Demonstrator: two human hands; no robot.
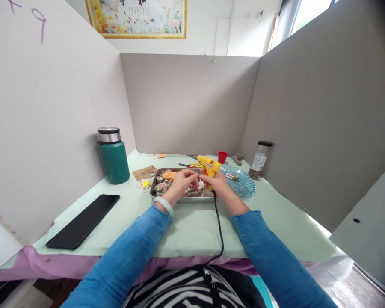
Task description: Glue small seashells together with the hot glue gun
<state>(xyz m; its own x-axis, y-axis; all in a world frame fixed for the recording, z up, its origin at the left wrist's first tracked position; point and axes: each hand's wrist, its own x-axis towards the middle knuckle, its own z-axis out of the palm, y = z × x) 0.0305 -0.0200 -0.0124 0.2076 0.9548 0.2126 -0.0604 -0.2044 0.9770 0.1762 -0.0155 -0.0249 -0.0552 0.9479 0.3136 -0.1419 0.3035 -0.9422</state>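
Both my hands meet over a metal tray [183,199] of stones and shells. My left hand [181,183] is closed in a pinch beside a small white piece [201,184], which it seems to hold; its outline is hard to make out. My right hand [220,186] is closed around the handle of a yellow glue gun [208,162], its thumb reaching toward my left fingertips. From the handle a black cord [220,231] runs down over the table's front edge. An orange disc [169,176] lies in the tray's left part.
At right are a blue glass plate [246,185] and a jar [260,160]. Behind the tray stand a red cup [222,157] and yellow-handled pliers [195,165]. A green bottle [114,160], phone [83,222], brown card [144,173] and decorated disc [144,184] lie left. Grey panels [189,102] enclose the table.
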